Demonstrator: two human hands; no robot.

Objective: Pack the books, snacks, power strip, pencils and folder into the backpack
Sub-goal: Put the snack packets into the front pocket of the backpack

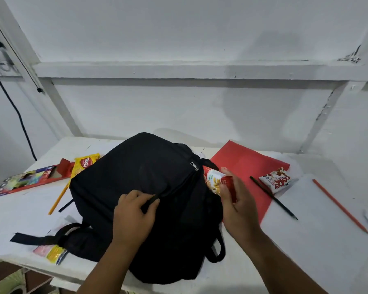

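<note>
Nearest the viewer, the black backpack (pixel 149 200) lies flat on the white counter (pixel 319 240), its straps trailing over the near left edge above a small pink-and-yellow packet (pixel 51 253). The left hand (pixel 134 217) pinches the fabric at the zipper line, fingers curled on the edge of the opening. The right hand (pixel 236 206) grips a red-and-white snack packet (pixel 218 183) at the backpack's right side, where the mouth of the bag appears to lie; whether the packet has entered cannot be told. To do this step well, the left hand should lift the flap so that the opening gapes, and the packet should go in narrow end first, pushed clear of the zipper teeth. To the right lie a black pencil (pixel 273 198) across the near edge of the red folder (pixel 249 166), an orange pencil (pixel 340 205) well apart on the counter, and a second snack packet (pixel 277 179) whose label seems to read "popo", seen inverted. To the left, a yellow pencil (pixel 59 198) lies touching the backpack, beyond it a yellow packet (pixel 84 164) lettered "nabati" and an open red pencil box (pixel 32 179) with illegible print. No books or power strip are visible. Farthest stands a white wall (pixel 179 102).
</note>
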